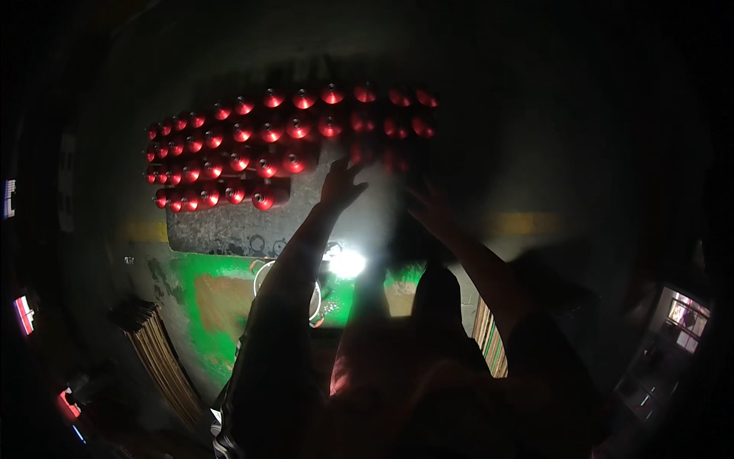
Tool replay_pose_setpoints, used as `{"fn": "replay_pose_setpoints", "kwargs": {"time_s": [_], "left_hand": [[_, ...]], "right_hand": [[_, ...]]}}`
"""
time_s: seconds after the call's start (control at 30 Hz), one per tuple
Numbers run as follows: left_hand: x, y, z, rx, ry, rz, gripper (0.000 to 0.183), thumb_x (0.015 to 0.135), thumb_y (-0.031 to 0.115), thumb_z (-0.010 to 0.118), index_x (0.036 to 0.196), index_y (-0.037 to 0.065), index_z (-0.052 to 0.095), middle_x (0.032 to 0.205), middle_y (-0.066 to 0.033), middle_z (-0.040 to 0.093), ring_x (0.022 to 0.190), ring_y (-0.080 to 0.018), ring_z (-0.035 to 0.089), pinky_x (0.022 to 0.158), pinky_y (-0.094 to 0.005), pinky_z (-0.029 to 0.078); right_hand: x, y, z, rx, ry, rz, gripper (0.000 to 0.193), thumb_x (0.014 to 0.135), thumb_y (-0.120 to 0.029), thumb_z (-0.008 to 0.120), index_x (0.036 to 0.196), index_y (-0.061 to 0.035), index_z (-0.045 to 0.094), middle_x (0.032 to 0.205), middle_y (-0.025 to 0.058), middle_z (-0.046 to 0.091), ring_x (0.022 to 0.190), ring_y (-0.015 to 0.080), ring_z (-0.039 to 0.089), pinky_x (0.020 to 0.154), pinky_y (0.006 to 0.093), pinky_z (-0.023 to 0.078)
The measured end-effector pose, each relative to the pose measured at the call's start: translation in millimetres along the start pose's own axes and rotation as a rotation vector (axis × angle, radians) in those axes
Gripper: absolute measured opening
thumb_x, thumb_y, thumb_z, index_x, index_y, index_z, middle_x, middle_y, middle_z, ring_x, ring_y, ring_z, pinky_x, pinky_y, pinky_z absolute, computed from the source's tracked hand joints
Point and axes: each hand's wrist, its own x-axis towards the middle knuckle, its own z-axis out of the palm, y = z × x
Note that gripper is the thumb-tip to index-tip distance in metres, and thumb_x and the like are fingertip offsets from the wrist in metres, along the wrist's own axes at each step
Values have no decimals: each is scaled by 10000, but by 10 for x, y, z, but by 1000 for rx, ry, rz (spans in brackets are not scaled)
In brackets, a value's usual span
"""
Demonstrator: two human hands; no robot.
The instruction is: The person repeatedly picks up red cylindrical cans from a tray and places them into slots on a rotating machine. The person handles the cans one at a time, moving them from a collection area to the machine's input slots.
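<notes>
Several rows of red, round-topped containers with small metal necks (303,99) stand on a dark grey mat (222,229). My left hand (342,186) reaches over the mat with thumb and fingers apart, near the right end of the nearer rows. It looks open and holds nothing that I can see. To its right, my right hand (430,208) stretches forward in deep shadow with its fingers extended, and it also appears open. Dim red containers (395,160) lie just beyond the two hands, and shadow hides their outlines.
A bright light (348,264) glares between my forearms. A round white-rimmed container (315,302) is partly covered by my left forearm. Flat brown sheets are stacked at the left (159,356), with another stack (489,340) at the right. Worn green paint (210,306) marks the floor.
</notes>
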Motion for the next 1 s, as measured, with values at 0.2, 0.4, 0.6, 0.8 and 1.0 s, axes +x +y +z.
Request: {"fn": "replay_pose_setpoints", "kwargs": {"time_s": [0.2, 0.4, 0.6, 0.8, 1.0], "left_hand": [[639, -383, 755, -26, 2, -41, 733, 672, 207, 844, 1350, 172, 566, 1521, -171, 317, 1345, -446, 346, 1101, -488, 376], [727, -504, 1116, -93, 364, 42, 375, 712, 217, 805, 1080, 257, 744, 1436, -119, 414, 1272, -381, 419, 1055, -460, 406], [348, -458, 781, -302, 317, 37, 319, 723, 136, 788, 1038, 167, 748, 1344, -115, 521, 1163, -333, 534, 1016, -425, 437], [-1570, 282, 139, -552, 515, -353, 408, 720, -47, 756, 1116, 35, 699, 1200, -157, 630, 1153, -271, 574, 983, -385, 458], [-3521, 1287, -397, -1017, 973, -814, 426, 828, 71, 672, 1237, -32, 612, 1192, -123, 636, 1146, -240, 572, 1039, -399, 424]], "right_hand": [[1062, 276, 832, 110, -7, 21, 563, 715, -148, 792, 1248, -251, 641, 1523, 208, 288, 1357, 435, 334, 1079, 517, 374], [1147, 432, 1047, 231, 148, -113, 455, 679, -98, 793, 1084, -280, 696, 1480, 158, 344, 1284, 411, 407, 1047, 497, 404], [1074, 760, 834, 352, 50, -177, 381, 665, -50, 753, 1018, -191, 722, 1380, 156, 448, 1225, 361, 471, 1011, 457, 434], [204, 1025, -49, 1114, -377, 530, 307, 846, -44, 664, 1150, -88, 660, 1140, 34, 600, 1087, 175, 547, 943, 310, 447], [-68, 520, -1050, 1222, -564, 353, 437, 859, -92, 633, 1291, -70, 578, 1269, 49, 564, 1167, 176, 535, 1004, 322, 430]]}}
